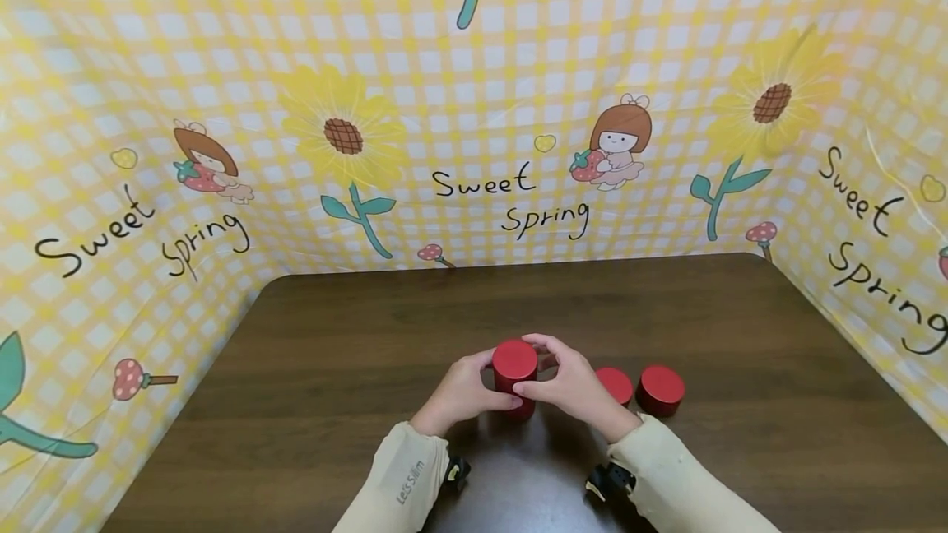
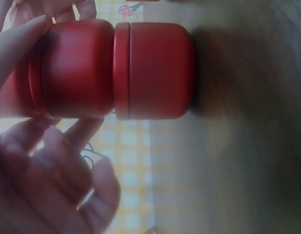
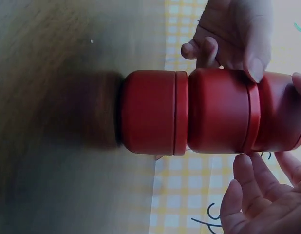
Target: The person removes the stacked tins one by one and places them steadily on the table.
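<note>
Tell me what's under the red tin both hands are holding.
Under the top tin are more red tins, stacked on the table. The left hand and right hand cover their sides in the head view; contents are hidden.

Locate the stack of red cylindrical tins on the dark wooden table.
In the head view, the stack of red cylindrical tins stands near the table's front middle, between the left hand and right hand, with two single red tins to its right.

Dark wooden table (image 1: 741, 336), yellow checked sunflower backdrop (image 1: 474, 105).
</note>
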Available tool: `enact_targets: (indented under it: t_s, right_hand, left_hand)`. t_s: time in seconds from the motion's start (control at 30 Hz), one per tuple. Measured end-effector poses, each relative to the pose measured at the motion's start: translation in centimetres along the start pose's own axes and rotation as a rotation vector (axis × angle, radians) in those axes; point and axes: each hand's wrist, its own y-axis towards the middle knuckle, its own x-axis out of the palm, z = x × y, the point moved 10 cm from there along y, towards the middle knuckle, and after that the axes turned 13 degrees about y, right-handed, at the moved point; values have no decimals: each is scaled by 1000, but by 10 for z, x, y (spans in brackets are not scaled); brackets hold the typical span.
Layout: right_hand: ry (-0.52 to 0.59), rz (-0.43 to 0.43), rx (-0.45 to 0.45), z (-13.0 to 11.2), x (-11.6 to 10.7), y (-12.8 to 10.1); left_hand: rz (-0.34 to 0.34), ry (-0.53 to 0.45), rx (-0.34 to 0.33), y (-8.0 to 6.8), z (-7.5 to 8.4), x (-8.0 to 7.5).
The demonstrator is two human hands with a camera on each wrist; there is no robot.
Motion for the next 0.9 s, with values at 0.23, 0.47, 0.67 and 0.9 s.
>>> enact_targets:
  t_s: [0.23, 0.47, 0.67, 0.9]
  right_hand:
    - [-36, 12, -1, 0, 2, 1]
    - [-56, 30, -8, 0, 4, 2]
    - [-50, 46, -15, -1, 1, 1]
    - [-24, 64, 0, 1, -3, -1]
  left_hand:
    - [-5, -12, -41, 1, -4, 3]
    - [6, 1, -28, -1, -4, 1]
    - [-14, -6, -46, 0, -5, 4]
    - [-16, -12, -70, 0, -6, 5]
